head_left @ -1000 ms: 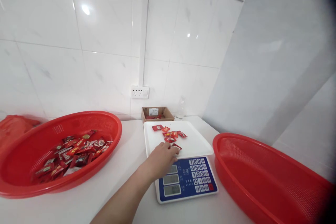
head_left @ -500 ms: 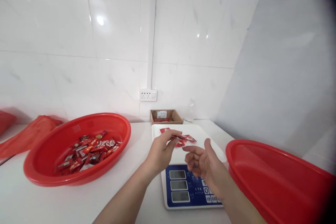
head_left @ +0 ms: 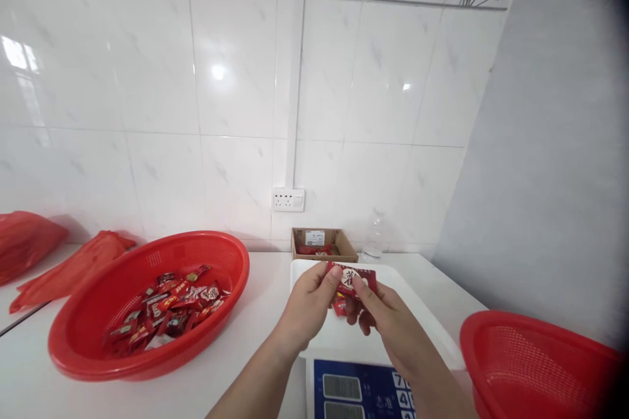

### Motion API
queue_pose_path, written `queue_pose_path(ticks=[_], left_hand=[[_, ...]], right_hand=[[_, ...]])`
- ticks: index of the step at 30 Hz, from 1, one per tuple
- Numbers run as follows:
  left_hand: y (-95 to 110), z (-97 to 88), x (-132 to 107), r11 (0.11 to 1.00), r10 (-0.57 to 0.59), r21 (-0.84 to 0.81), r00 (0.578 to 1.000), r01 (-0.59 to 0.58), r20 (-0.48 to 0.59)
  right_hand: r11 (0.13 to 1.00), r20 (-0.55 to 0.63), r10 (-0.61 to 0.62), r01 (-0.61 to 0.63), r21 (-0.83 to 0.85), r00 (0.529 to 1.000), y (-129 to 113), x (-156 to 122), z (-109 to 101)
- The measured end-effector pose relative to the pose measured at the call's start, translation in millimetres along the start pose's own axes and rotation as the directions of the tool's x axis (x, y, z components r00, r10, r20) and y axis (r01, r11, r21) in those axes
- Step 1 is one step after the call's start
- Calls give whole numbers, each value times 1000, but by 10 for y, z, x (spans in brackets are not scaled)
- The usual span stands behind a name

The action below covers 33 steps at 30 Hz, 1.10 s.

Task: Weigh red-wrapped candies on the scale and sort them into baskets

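Observation:
Above the weighing scale's white pan [head_left: 417, 314], my left hand [head_left: 309, 304] is closed on the left end of a small dark red packet [head_left: 350, 275] with a white circle and a printed character. My right hand [head_left: 393, 317] grips the packet's right side, thumb on its face and fingers curled behind. Below the packet, part of a brighter red packet [head_left: 340, 306] shows; whether it is held or lies on the pan I cannot tell. The scale's blue panel [head_left: 378, 399] is cut off by the lower frame edge.
To the left stands a red plastic basket [head_left: 73, 340] with several small red packets [head_left: 171, 301] inside. Another red basket [head_left: 540, 366] is at the right. Behind the scale are a cardboard box [head_left: 348, 251] and a clear bottle [head_left: 375, 236]. Red plastic bags [head_left: 83, 265] lie far left.
My right hand was open beside the left one; now it has closed on the packet too. The packet now faces me between both hands. The view has tilted upward.

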<state>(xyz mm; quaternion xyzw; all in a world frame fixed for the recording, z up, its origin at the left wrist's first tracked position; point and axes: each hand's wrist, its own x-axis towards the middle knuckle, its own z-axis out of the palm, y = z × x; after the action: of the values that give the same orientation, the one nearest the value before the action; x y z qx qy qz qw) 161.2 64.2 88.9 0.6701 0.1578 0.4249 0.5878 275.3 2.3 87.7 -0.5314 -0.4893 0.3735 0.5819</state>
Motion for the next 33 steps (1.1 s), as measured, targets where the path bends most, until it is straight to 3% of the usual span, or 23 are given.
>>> queue_pose_path(ticks=[7, 12, 20, 25, 30, 33], left_hand=[[-79, 77, 26, 999, -32, -40, 999, 32, 2], [-180, 93, 26, 993, -103, -61, 995, 102, -5], [-237, 78, 45, 998, 33, -45, 999, -34, -22], [-156, 79, 20, 1000, 23, -6, 993, -23, -112], [-118, 60, 25, 999, -45, 8, 991, 47, -130], [-128, 61, 33, 999, -45, 23, 991, 49, -128]], right_hand=[[984, -179, -116, 89, -153, 977, 162, 83, 61], [970, -195, -178, 138, -202, 964, 129, 81, 86], [965, -194, -151, 101, -243, 969, 188, 113, 42], [980, -224, -136, 98, -175, 965, 191, 122, -6], [930, -261, -201, 101, -354, 944, 113, 69, -4], [921, -279, -221, 106, -376, 935, 84, 35, 10]])
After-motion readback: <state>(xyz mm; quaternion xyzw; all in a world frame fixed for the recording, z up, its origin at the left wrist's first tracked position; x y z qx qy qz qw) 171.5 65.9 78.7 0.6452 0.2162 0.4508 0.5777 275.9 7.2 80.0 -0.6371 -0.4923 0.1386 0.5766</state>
